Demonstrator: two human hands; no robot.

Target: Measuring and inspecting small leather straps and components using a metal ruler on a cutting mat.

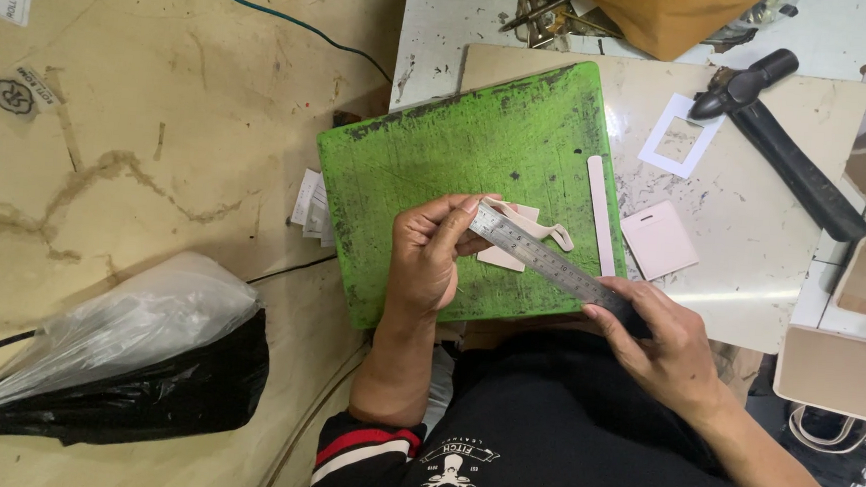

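You're at the measuring/lining-up stage, by the look of it. Your left hand [425,258] has fingers curled closed, pinching the far end of the long steel ruler [552,265] between thumb and fingertips. Your right hand [662,343] is closed over the near end; I can't tell how its fingers sit underneath.

The ruler runs diagonally above the scuffed green cutting board [457,175], just over a small pale cream leather cut-out with a looped strap end [529,234]. That piece lies on the board near its front edge; whether the ruler touches it I can't tell.

Beside it: a narrow pale strip [600,214] at the board's right edge, a pale square tag [660,239] and a white square frame [680,134] on the beige worktop [774,244], plus a black hammer [775,134] farther back.

My read: next move calls for the ruler flat on the cut-out, edge aligned, pressed down firmly so it doesn't skate. No blade in either hand.
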